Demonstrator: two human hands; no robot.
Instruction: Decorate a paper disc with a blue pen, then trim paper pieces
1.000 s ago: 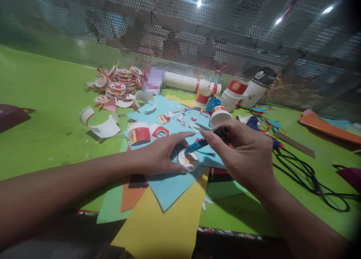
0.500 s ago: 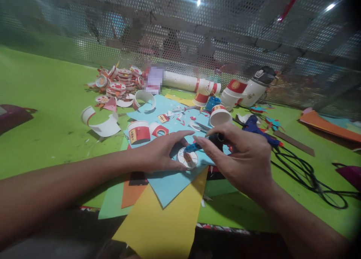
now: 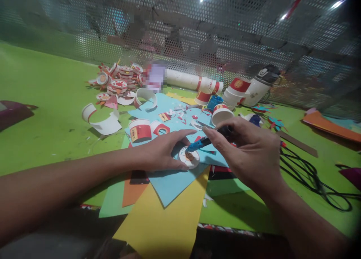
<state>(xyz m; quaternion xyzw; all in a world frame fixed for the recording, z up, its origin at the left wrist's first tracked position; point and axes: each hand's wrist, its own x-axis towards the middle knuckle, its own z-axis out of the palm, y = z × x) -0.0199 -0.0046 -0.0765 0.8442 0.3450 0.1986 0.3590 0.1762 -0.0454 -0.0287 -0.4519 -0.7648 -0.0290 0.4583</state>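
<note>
My left hand holds a small round white disc between thumb and fingers, low over the light blue paper. The disc looks like a cut cup base, with a brown-orange patch and blue dots on its face. In my right hand is a black-handled paintbrush, its front end coated in blue. Its tip meets or hovers just over the disc's upper part; I cannot tell which. Beyond my right hand stand a blue paint jar and a red-and-white paper cup.
Scissors and paper scraps lie beyond my hands. A pile of decorated discs is at the back left, near curled cup strips. A black cable loops on the right. Yellow paper overhangs the table edge. Perforated metal stands behind.
My right hand has shifted slightly right, and more of the brush's black handle shows. The brush tip stays over the disc. My left hand keeps its hold; the whole view has shifted slightly.
</note>
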